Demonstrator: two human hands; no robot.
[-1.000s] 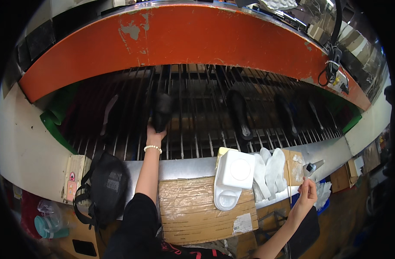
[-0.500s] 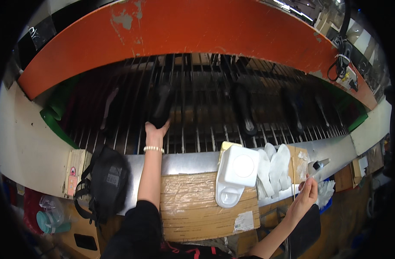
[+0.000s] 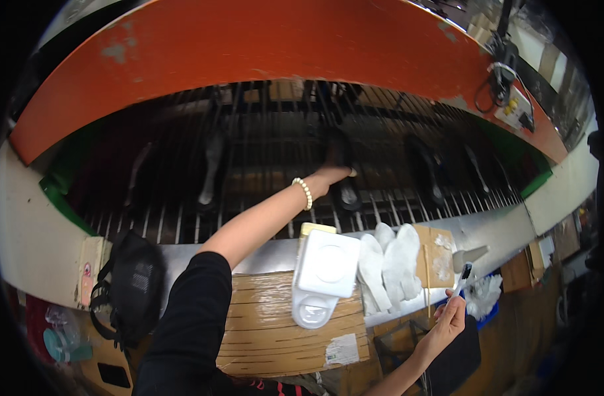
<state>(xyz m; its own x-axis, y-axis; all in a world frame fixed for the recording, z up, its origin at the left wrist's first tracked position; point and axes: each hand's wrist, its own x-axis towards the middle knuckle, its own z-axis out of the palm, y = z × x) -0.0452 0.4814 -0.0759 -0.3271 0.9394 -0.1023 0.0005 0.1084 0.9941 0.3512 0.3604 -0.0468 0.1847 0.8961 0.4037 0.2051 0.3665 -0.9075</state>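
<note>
My left hand (image 3: pixel 331 175), with a beaded bracelet at the wrist, is stretched over the rack of metal bars (image 3: pixel 374 210). It lies across the middle of a black shoe sole (image 3: pixel 347 197), whose near end shows below it. Shadow and blur hide most of the fingers, so its grip is unclear. At the lower right, my right hand (image 3: pixel 450 318) is closed round the light handle of a slim brush-like tool (image 3: pixel 463 277) with a dark tip pointing up. Other dark soles, one at left (image 3: pixel 211 168) and one at right (image 3: pixel 426 171), lie on the bars.
An orange panel (image 3: pixel 262 43) arches over the rack. A white plastic container (image 3: pixel 327 264) stands on cardboard (image 3: pixel 269 330), beside pale grey insoles (image 3: pixel 401 261). The black bag (image 3: pixel 135 284) sits at left. A blue basin (image 3: pixel 490 318) holds crumpled white material at right.
My left hand has moved right, from one sole to the neighbouring one. My right hand is slightly lower and further left, with its tool turned more upright. The view has shifted.
</note>
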